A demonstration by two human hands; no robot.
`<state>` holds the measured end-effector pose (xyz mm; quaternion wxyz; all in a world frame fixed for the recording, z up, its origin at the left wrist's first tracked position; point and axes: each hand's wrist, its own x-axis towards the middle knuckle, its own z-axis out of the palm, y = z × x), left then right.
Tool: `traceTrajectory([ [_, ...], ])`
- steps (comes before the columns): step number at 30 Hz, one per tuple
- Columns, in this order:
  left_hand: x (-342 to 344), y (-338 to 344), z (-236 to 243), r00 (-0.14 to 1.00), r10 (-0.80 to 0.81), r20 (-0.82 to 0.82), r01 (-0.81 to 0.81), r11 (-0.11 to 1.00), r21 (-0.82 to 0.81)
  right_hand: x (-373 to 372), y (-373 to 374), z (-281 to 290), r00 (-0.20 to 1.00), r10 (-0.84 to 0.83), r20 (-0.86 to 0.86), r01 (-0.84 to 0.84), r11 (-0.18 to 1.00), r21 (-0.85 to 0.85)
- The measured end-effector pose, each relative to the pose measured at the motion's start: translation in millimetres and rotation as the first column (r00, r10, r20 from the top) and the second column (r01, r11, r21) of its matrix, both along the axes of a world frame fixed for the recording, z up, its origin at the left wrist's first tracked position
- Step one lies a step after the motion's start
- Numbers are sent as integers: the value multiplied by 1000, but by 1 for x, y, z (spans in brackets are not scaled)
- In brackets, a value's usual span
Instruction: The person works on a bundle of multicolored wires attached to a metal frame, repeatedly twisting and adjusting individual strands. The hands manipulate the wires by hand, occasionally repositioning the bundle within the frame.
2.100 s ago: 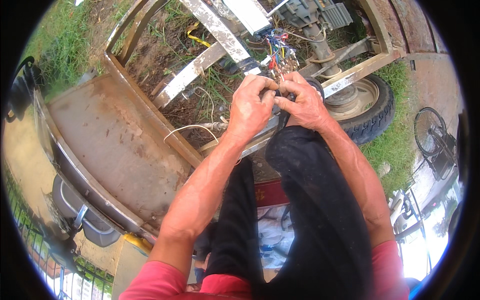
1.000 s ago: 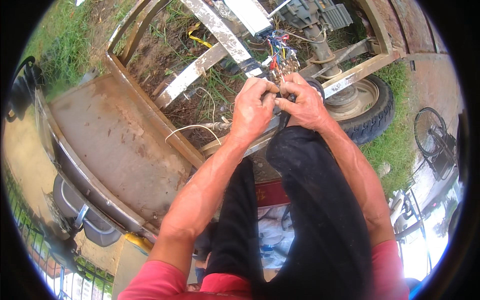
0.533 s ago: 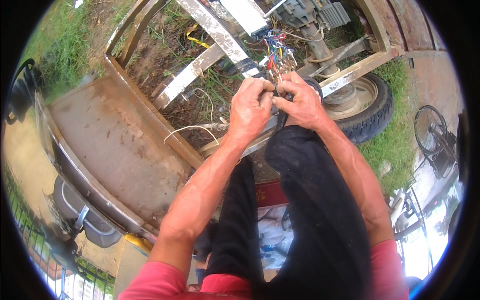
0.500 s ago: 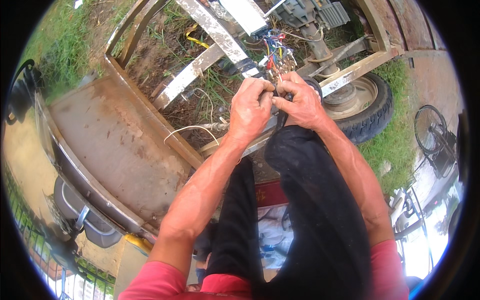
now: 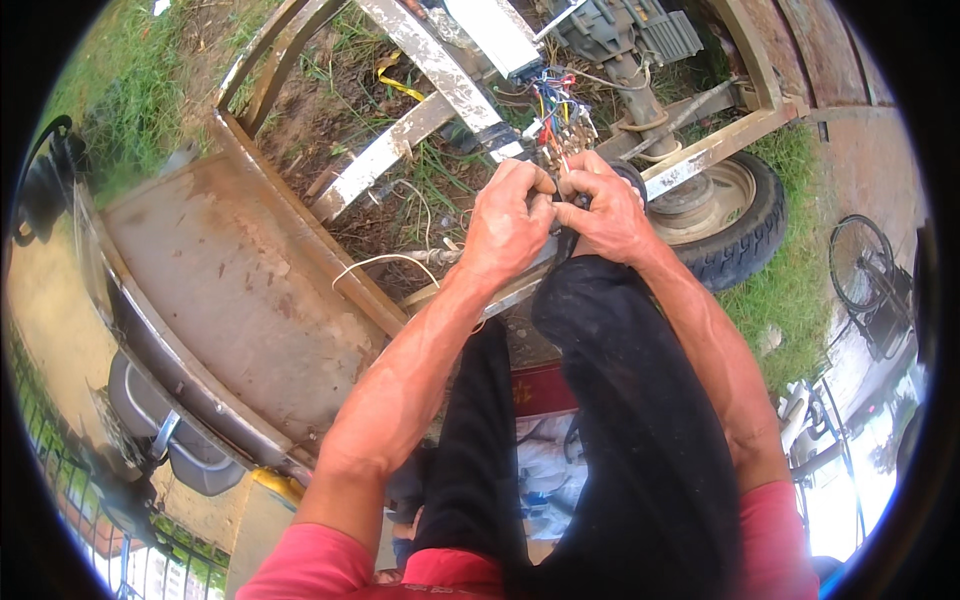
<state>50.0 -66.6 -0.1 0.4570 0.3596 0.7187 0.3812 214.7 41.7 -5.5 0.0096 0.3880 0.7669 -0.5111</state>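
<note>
My left hand and my right hand meet above my raised knee, fingers closed in pinches around something small and partly hidden; dark cord or tape shows between and beside them. Just beyond the fingertips lies a tangle of coloured wires with several connectors, running from a silver box. A white-flecked metal beam with black wrapping at its lower end is left of the wires. A grey gear housing with an axle sits at upper right, above a tyre.
A rusty flat panel fills the left, with grass and soil under the open frame. A dark red board shows between my legs. A bicycle stands at the right, metal railing at lower left.
My hands stay pinched together in almost the same place, with only very small finger movement. The whole view has shifted slightly down compared with half a second ago.
</note>
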Motion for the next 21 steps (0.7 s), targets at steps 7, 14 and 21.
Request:
traceTrajectory([
  [7,7,-2,8,954,262,149,-256,965,-55,0,-1,-5,999,-37,-35,35,998,-55],
  [14,2,-2,3,989,92,-114,-76,988,136,1,-2,-6,998,-55,-39,54,998,-34],
  [21,9,-6,0,988,88,-127,-73,990,117,-3,-3,1,1000,-31,-3,31,999,20],
])
